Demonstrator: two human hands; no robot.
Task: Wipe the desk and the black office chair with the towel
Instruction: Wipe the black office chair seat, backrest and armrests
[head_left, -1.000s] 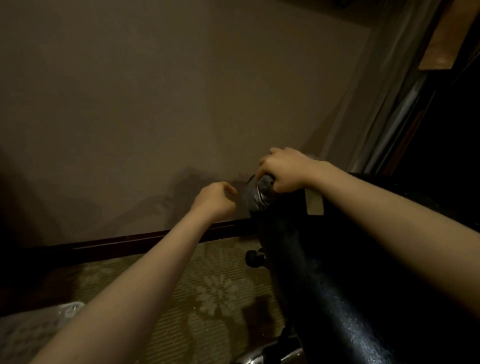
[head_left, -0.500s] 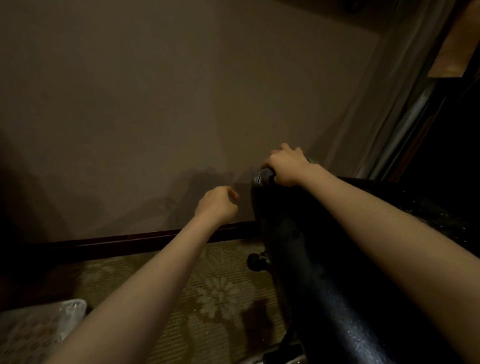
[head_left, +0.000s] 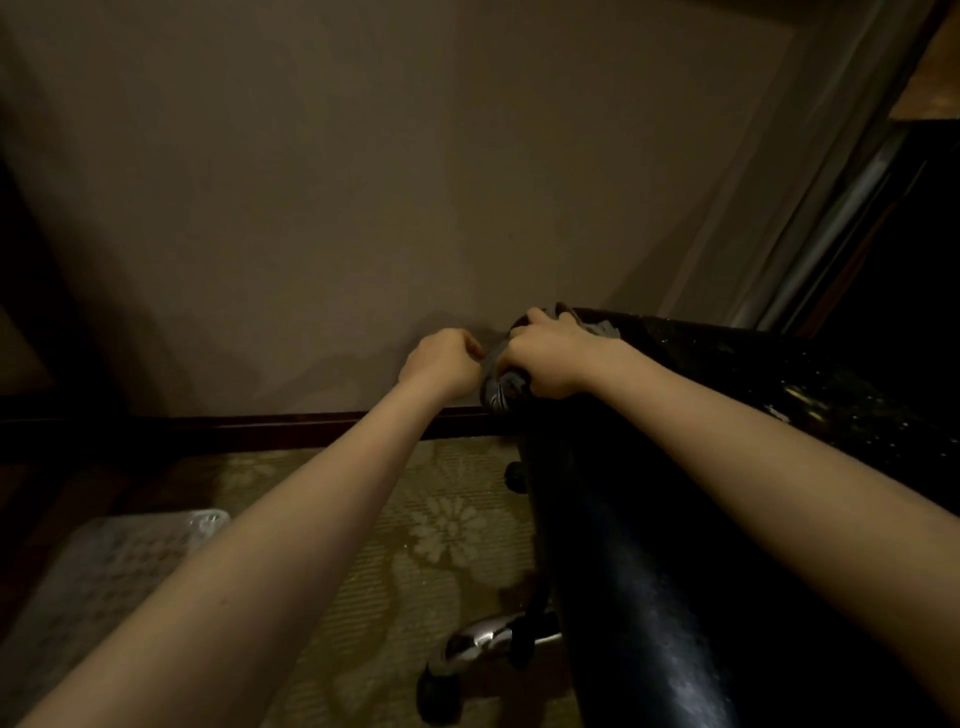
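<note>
The black office chair (head_left: 649, 571) fills the lower right, its dark padded edge running up to my hands. My right hand (head_left: 550, 358) grips a bunched grey towel (head_left: 501, 397) against the chair's top corner, and most of the towel is hidden under its fingers. My left hand (head_left: 441, 364) is curled right beside it. Its thumb and forefinger meet the towel's left edge and seem to pinch it. The room is dim. No desk surface is plainly in view.
A chrome chair leg with a black caster (head_left: 483, 639) sticks out over the patterned carpet (head_left: 441, 530). A clear textured plastic object (head_left: 119, 561) lies at lower left. A plain wall with a dark baseboard (head_left: 311, 421) stands close ahead. Curtain folds (head_left: 831, 208) hang at right.
My left hand moved right and up until it met the towel. My right hand shifted slightly along the chair's top corner, still gripping the towel.
</note>
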